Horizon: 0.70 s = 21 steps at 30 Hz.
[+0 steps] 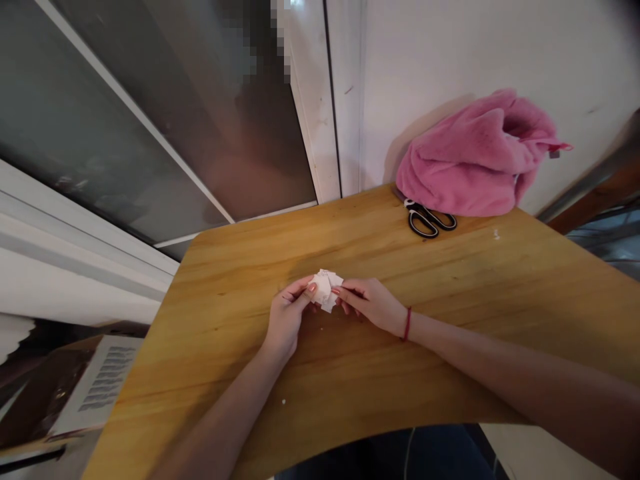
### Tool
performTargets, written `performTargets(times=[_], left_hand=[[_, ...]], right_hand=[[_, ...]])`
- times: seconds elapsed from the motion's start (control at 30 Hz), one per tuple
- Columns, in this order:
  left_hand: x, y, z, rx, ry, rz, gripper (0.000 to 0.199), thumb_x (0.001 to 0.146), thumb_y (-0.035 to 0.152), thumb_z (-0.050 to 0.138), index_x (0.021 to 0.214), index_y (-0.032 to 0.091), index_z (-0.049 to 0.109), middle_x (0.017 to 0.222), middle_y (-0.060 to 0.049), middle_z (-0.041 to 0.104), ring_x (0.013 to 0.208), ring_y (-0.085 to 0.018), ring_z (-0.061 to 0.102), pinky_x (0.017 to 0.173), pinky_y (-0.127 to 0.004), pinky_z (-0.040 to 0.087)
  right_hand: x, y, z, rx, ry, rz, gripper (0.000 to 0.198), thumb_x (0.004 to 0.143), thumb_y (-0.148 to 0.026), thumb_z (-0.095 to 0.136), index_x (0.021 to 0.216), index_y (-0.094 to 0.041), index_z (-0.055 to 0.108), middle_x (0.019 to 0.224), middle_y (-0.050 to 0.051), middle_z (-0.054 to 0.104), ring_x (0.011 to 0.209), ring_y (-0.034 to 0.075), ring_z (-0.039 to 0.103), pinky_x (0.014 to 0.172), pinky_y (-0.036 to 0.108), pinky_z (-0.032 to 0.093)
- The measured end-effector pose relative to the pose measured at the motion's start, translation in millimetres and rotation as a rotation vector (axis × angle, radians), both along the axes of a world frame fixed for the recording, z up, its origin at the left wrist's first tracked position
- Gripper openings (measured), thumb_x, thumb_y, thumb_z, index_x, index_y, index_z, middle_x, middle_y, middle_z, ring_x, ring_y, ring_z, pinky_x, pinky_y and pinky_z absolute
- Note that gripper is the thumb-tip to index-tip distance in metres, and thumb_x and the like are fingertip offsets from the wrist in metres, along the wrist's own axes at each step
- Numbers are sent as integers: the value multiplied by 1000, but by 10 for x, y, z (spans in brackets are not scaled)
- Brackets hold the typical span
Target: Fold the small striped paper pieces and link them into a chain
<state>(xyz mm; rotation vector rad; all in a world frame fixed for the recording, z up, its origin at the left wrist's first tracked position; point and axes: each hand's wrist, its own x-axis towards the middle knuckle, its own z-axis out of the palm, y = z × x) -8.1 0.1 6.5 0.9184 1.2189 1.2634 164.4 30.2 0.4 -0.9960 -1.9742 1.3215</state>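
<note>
1. Wall (425,60): white, at 1 o'clock, clock positions being read from mid-view with 12 at the top.
2. Door (215,107): dark panels in white framing, at 11 o'clock, beyond the table edge.
3. Table (210,320): wood-grained top, spanning the lower half from 8 to 3 o'clock.
4. Carton (100,380): printed white face, at 8 o'clock, beside the table.
5. Pink plush fabric (465,160): bunched on the table against the wall, at 2 o'clock.
6. Left hand (287,313): at 7 o'clock, forearm running toward 7. Thumb and fingers are closed to a narrow pinch on the paper pieces, thumb uppermost.
7. Right hand (375,303): at 4 o'clock, forearm running toward 4. Thumb and fingertips are pinched together on the right edge of the same pieces.
8. Scissors (429,217): black handles showing, at 3 o'clock; the blade end is hidden at the fabric.
9. Paper pieces (323,290): small, white, overlapping, at 6 o'clock between both hands. Contact with the table cannot be determined.
10. Red band (407,325): around the right wrist, at 4 o'clock.
</note>
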Motion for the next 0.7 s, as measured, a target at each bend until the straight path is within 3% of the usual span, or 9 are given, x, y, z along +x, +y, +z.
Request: performTargets(times=[0.47,0.7], left_hand=[[-63,14,-7,55,64,21,30,73,33,63,97,15,64,83,-4,64,65,-9,50,56,-20,40],[27,-24,34,1,75,-233,29,79,40,55,96,16,56,69,0,55,52,-7,43,44,-18,35]], right_hand=[[3,11,1,-21,18,-4,40,89,-47,38,71,-15,53,61,0,55,47,6,45,44,17,36],[3,2,11,13,-34,19,39,89,-46,38,70,-14,52,59,0,52,48,6,43,47,18,33]])
